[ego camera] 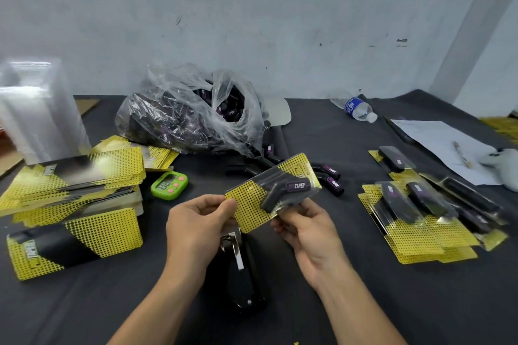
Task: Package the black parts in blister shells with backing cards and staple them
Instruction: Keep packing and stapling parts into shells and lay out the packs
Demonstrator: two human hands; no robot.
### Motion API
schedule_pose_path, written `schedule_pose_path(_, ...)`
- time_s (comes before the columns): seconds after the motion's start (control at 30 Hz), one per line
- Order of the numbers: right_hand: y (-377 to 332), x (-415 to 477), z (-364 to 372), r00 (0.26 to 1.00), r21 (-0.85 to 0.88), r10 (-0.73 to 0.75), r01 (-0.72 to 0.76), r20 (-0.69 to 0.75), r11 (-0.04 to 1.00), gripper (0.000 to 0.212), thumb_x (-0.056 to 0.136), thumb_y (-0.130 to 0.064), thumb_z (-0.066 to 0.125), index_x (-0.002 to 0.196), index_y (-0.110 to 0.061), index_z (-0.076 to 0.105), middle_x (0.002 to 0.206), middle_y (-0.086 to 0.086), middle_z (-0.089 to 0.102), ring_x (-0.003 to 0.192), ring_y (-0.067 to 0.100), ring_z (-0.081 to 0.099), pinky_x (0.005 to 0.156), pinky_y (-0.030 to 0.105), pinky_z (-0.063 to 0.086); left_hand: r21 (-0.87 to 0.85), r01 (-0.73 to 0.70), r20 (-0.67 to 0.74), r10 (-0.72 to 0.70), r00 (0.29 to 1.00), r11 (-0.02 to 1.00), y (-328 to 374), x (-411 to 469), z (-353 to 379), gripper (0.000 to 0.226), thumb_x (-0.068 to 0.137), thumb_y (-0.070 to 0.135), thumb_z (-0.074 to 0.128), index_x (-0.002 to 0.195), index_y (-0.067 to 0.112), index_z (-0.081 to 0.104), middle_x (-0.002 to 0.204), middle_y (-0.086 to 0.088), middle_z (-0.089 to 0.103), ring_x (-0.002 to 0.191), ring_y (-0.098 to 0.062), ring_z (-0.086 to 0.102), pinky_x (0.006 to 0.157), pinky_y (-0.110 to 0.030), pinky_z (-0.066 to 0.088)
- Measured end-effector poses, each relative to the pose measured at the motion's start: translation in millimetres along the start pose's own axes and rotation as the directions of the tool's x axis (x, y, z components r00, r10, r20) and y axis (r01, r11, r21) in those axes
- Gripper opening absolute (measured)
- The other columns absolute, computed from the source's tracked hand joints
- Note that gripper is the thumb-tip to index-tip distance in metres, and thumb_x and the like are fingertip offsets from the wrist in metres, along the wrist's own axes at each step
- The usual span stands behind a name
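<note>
Nearest, the stapler [241,269] lies on the bench [420,302] at 6 o'clock. Above it the left hand [196,230] pinches a corner and the right hand [305,230] grips the lower edge of an assembled pack [252,202], a black part [280,193] seated under its blister shell [293,172]. Stapling looks like the step in hand: the pack's edge must next enter the stapler's mouth. Finished packs [414,230] lie at 3 o'clock, backing cards [78,173] at 9, the parts bag [173,120] at 12.

Green timer [169,185] left of centre; water bottle [360,109] lying upper right, near a paper sheet [437,134] bearing a pen [461,154].
</note>
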State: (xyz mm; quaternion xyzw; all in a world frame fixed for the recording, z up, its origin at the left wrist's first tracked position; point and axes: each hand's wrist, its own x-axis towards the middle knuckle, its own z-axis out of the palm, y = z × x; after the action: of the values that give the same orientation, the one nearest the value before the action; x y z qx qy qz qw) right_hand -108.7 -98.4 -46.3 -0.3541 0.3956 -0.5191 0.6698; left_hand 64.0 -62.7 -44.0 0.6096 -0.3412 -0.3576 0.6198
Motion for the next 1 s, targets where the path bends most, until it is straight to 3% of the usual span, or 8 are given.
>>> schedule_pose_path(0.1,-2,0,-2,1.0,-0.027,-0.004,0.004,0.01,1.0,0.024,0.093,0.012,0.061,0.091,-0.008,0.074,0.081,0.011,0.072,0.061,0.017,0.064,0.066,0.032,0.054,-0.025,0.041,-0.01,-0.042,0.999,0.999,1,1,0,0.012,0.087,0.004,0.08,0.077,0.011,0.078,0.076,-0.011,0.078,0.065,-0.027,0.077,0.057,-0.032,0.064)
schedule_pose_path(0.3,-1,1,-6,0.998,-0.034,0.011,-0.009,0.055,0.999,0.019,0.093,0.009,0.063,0.1,-0.005,0.075,0.089,0.013,0.078,0.063,0.02,0.069,0.067,0.032,0.059,-0.098,0.076,0.006,-0.076,0.997,0.992,2,5,-3,0.009,0.086,-0.003,0.077,0.082,0.005,0.075,0.078,-0.016,0.078,0.059,-0.025,0.074,0.053,-0.027,0.06)
schedule_pose_path(0.4,-1,2,-7,0.999,-0.057,-0.006,0.009,0.053,0.998,0.021,0.093,0.011,0.063,0.093,-0.007,0.076,0.083,0.01,0.077,0.06,0.02,0.069,0.063,0.031,0.058,-0.11,0.083,0.02,-0.082,0.996,0.99,0,5,-6,0.008,0.087,0.0,0.078,0.088,0.007,0.077,0.084,-0.018,0.078,0.069,-0.029,0.076,0.063,-0.035,0.065)
schedule_pose_path(0.53,1,3,-8,0.998,-0.14,-0.043,0.049,0.045,0.989,0.022,0.091,0.012,0.065,0.091,-0.007,0.077,0.084,0.012,0.077,0.06,0.021,0.068,0.061,0.029,0.058,-0.056,0.015,0.065,-0.011,0.998,0.998,-2,2,-10,0.03,0.085,0.0,0.079,0.105,0.021,0.079,0.09,-0.008,0.081,0.084,-0.024,0.079,0.075,-0.036,0.064)
schedule_pose_path(0.67,4,5,-9,0.994,-0.195,-0.067,0.083,0.087,0.977,0.024,0.09,0.01,0.066,0.09,-0.009,0.081,0.09,0.019,0.077,0.064,0.022,0.067,0.062,0.03,0.056,-0.026,-0.03,0.06,0.031,0.998,0.999,1,3,-12,0.018,0.085,0.006,0.081,0.086,0.024,0.083,0.087,-0.006,0.08,0.083,-0.022,0.079,0.069,-0.029,0.063)
schedule_pose_path(0.8,7,7,-9,0.989,-0.162,-0.137,0.144,0.052,0.976,0.027,0.093,0.006,0.065,0.095,-0.015,0.083,0.093,0.018,0.078,0.076,0.024,0.067,0.073,0.032,0.056,-0.038,-0.009,0.127,0.014,0.992,0.999,3,2,-12,0.019,0.086,0.003,0.078,0.082,0.021,0.082,0.084,-0.012,0.079,0.078,-0.026,0.078,0.062,-0.024,0.06)
schedule_pose_path(0.9,9,9,-8,0.985,-0.151,-0.174,0.171,-0.003,0.973,0.027,0.095,0.004,0.064,0.096,-0.015,0.083,0.099,0.017,0.079,0.091,0.027,0.068,0.082,0.039,0.054,0.153,-0.09,0.151,0.067,0.986,0.984,1,0,-9,0.021,0.089,0.006,0.077,0.084,0.026,0.083,0.084,0.0,0.081,0.08,-0.016,0.078,0.069,-0.028,0.062)
schedule_pose_path(1.0,3,6,-6,0.98,-0.141,-0.2,0.196,-0.015,0.97,0.033,0.096,0.006,0.062,0.093,-0.017,0.084,0.093,0.013,0.08,0.079,0.016,0.07,0.066,0.024,0.055,0.43,-0.3,0.178,0.246,0.953,0.851,3,-7,-4,0.022,0.091,0.018,0.076,0.101,0.037,0.081,0.087,0.028,0.076,0.084,0.008,0.072,0.076,-0.021,0.059)
